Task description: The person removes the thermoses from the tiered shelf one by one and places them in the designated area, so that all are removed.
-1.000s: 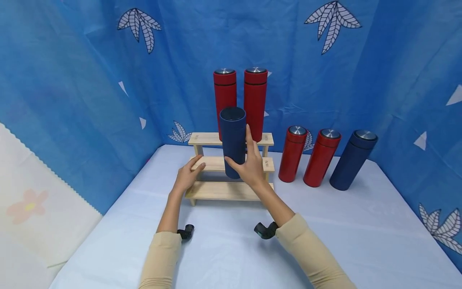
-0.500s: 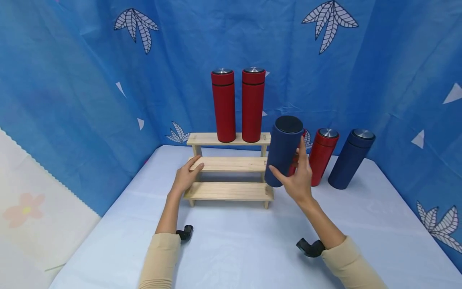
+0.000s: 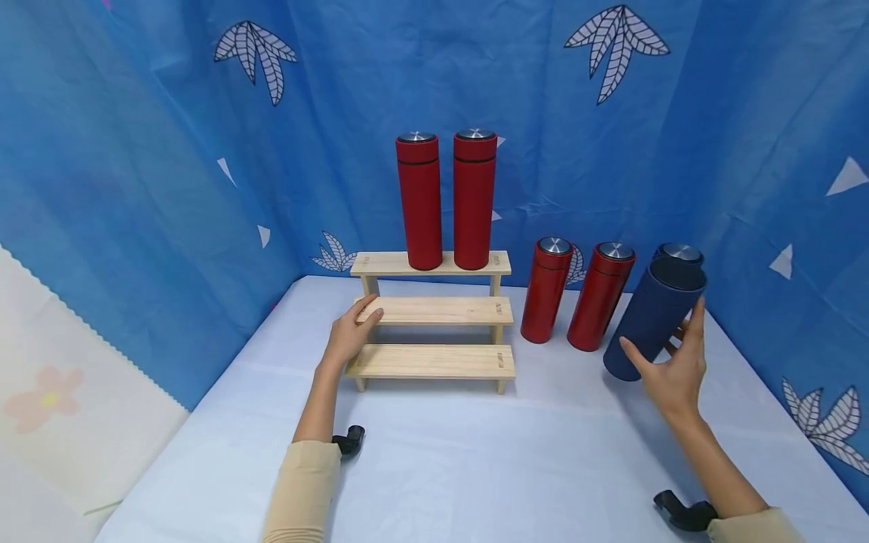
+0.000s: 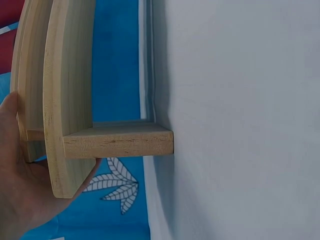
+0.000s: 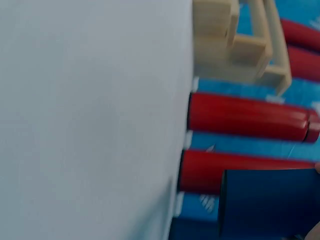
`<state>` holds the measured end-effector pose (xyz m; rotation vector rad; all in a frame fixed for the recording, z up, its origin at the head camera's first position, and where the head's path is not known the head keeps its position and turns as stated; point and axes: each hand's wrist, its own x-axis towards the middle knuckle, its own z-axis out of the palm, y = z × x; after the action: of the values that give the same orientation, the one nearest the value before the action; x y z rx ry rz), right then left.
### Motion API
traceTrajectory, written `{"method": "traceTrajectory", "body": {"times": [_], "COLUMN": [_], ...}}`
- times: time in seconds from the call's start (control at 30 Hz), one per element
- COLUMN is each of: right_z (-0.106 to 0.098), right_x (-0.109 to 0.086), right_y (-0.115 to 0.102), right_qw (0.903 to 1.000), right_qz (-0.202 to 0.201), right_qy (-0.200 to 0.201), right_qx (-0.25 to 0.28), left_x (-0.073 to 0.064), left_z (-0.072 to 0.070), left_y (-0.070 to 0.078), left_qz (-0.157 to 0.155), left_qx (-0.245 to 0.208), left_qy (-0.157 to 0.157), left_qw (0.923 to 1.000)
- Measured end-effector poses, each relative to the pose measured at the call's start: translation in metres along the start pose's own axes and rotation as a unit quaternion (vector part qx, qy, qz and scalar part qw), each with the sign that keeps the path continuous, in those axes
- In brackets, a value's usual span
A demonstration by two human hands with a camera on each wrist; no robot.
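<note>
My right hand [image 3: 675, 373] grips a dark blue vacuum flask [image 3: 641, 324] with a black lid, at the right side of the table. The flask is raised off the cloth, as its base [image 5: 225, 205] shows in the right wrist view. Behind it, mostly hidden, stands another blue flask [image 3: 681, 252] with a silver lid. My left hand [image 3: 349, 332] holds the left end of the three-tier wooden stand [image 3: 434, 309] at its middle board; in the left wrist view the thumb [image 4: 9, 107] lies against a board. Two red flasks [image 3: 419, 204] stand on the top tier.
Two more red flasks [image 3: 546, 294] stand on the white-clothed table [image 3: 434, 460], between the stand and the blue flasks. A blue patterned curtain [image 3: 339, 113] encloses the back and sides.
My right hand has carried the blue flask from in front of the stand rightwards, past the red flasks, to in front of the other blue flask. My left hand has stayed on the stand.
</note>
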<state>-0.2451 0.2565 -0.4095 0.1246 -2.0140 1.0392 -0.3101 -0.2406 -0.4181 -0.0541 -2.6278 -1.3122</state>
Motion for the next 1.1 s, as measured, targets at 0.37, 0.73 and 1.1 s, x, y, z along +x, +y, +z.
{"method": "traceTrajectory", "body": {"times": [0.37, 0.73, 1.1], "right_z": [-0.012, -0.015, -0.019], "right_x": [-0.007, -0.007, -0.006], "right_y": [0.045, 0.056, 0.056], "right_qw": [0.9985, 0.9971, 0.9986], "right_qz": [0.045, 0.063, 0.040], "right_qy": [0.002, 0.008, 0.020], "right_qx": [-0.031, -0.042, -0.028], "left_x": [0.000, 0.000, 0.001], "left_z": [0.001, 0.001, 0.001], "left_y": [-0.004, -0.003, -0.001], "left_qz": [-0.001, -0.009, -0.003], "left_qx": [0.001, 0.000, 0.000], "left_qy": [0.005, 0.004, 0.005], "left_qw": [1.0000, 1.0000, 1.0000]}}
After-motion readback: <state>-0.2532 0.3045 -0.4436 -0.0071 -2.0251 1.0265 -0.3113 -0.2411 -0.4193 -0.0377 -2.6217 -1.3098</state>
